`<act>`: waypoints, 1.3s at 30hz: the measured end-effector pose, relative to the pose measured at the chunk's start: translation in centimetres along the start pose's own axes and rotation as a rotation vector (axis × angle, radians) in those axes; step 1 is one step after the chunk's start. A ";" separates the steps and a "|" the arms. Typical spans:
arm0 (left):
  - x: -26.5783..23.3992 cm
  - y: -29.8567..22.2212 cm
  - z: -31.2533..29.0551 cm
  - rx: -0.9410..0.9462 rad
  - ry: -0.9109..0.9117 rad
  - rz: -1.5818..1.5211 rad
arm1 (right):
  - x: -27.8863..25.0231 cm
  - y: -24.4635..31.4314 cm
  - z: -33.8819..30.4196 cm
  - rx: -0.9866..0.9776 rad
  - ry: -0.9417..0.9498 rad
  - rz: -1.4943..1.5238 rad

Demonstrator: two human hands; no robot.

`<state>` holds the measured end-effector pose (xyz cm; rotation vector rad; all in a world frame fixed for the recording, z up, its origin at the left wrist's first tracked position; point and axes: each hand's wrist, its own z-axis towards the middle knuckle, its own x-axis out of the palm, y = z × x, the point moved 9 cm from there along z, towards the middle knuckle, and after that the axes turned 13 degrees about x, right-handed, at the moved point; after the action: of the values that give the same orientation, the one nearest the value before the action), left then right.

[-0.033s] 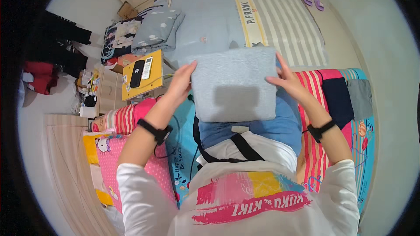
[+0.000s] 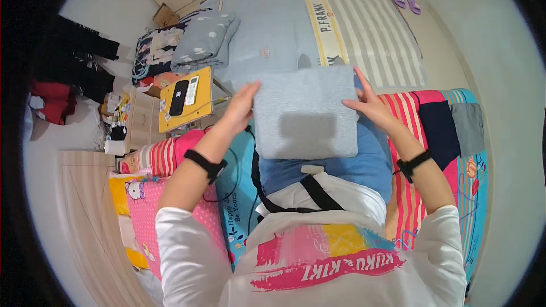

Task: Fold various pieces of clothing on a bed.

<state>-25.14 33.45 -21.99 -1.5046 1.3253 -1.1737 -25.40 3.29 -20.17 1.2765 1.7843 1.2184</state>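
Observation:
A light grey folded cloth (image 2: 307,94), squared into a neat block, rests over my lap on my blue trousers (image 2: 375,159). My right hand (image 2: 367,102) grips its right edge, thumb on the top face and the other fingers around the far right corner. At the opposite edge my left hand (image 2: 242,105) holds the upper left side, its fingertips slightly blurred. A dark shadow falls across the cloth's middle. Whether it is a garment or another textile I cannot tell.
I sit on a bed with a striped sheet (image 2: 398,113). Dark folded clothing (image 2: 439,133) and a grey folded piece (image 2: 467,129) lie at right. A yellow-topped small table (image 2: 202,79) holds a black phone (image 2: 178,98) and a white remote (image 2: 192,90). A pink dotted pillow (image 2: 170,210) lies left.
The cloth has shifted slightly nearer to me, and its left edge has moved a little to the right. My left hand has moved slightly right with it.

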 end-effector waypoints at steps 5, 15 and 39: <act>2.4 3.3 0.7 0.004 0.091 0.143 | -0.8 -5.4 2.0 0.166 -0.074 0.054; 0.5 5.3 5.5 0.245 0.023 0.498 | -1.5 -7.0 4.1 0.099 -0.161 -0.751; 3.2 5.7 3.5 -0.382 0.373 0.158 | 2.4 -6.1 0.0 -0.075 0.008 -0.794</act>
<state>-23.16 29.43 -27.89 -1.4458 1.9740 -1.1824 -28.42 4.90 -25.77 0.4171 1.9369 0.8090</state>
